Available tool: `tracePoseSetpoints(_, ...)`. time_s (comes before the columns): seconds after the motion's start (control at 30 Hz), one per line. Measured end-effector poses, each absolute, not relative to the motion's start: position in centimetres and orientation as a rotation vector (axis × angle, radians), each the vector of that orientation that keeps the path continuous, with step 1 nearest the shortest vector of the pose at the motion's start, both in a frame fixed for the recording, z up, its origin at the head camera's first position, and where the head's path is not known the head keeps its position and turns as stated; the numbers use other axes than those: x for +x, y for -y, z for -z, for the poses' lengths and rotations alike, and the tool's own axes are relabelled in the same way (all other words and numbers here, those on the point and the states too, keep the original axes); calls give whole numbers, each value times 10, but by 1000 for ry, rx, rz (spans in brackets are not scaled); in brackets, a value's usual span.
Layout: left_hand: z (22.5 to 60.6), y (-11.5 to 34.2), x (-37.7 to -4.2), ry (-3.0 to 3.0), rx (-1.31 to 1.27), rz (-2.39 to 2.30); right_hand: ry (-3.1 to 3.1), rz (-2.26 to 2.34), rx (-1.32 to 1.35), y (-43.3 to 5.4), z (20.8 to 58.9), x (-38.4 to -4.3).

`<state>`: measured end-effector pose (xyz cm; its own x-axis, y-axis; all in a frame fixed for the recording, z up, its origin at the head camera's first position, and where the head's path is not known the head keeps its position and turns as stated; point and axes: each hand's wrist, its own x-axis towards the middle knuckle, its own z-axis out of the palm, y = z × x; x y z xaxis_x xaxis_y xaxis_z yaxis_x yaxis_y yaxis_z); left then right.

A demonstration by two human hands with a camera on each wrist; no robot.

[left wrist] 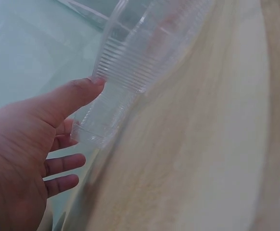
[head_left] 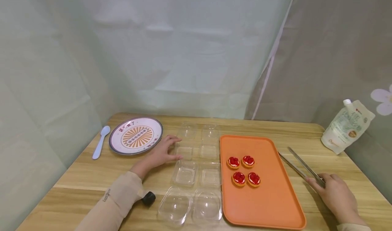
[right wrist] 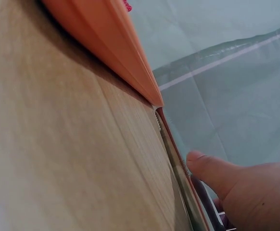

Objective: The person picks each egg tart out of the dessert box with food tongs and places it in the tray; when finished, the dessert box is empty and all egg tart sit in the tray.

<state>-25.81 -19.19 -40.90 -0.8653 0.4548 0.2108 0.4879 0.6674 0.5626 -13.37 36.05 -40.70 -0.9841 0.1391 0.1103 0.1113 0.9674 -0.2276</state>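
My left hand (head_left: pixel 163 151) reaches over the left edge of the clear plastic containers (head_left: pixel 185 173), thumb and fingers spread. In the left wrist view, the thumb (left wrist: pixel 84 89) touches a ridged clear container (left wrist: pixel 125 62), with some fingertips behind the plastic. On the right, my right hand (head_left: pixel 335 193) grips metal tongs (head_left: pixel 306 164), whose arms stand apart and point toward the back of the table. The right wrist view shows its thumb (right wrist: pixel 212 168) along the tongs. Several small red-topped tarts (head_left: pixel 239 178) sit on the orange tray (head_left: pixel 266 203), between the two hands.
A patterned plate (head_left: pixel 156 128) lies at the back left, with a light blue spoon (head_left: pixel 100 144) beside it. A spouted pouch (head_left: pixel 346 128) stands at the back right. Curtains (head_left: pixel 183 54) hang behind the wooden table (head_left: pixel 76 190). Beside my left forearm is a black object (head_left: pixel 149 198).
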Motion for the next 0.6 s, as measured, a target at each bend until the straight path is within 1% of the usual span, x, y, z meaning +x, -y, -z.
tracePoseSetpoints(0.3, 405, 193, -259, 2845, -789, 908, 3001, -372, -199, -359, 405, -137)
tracePoseSetpoints(0.6, 403, 193, -258, 2849, -759, 839, 2976, -333, -120, -351, 401, -141)
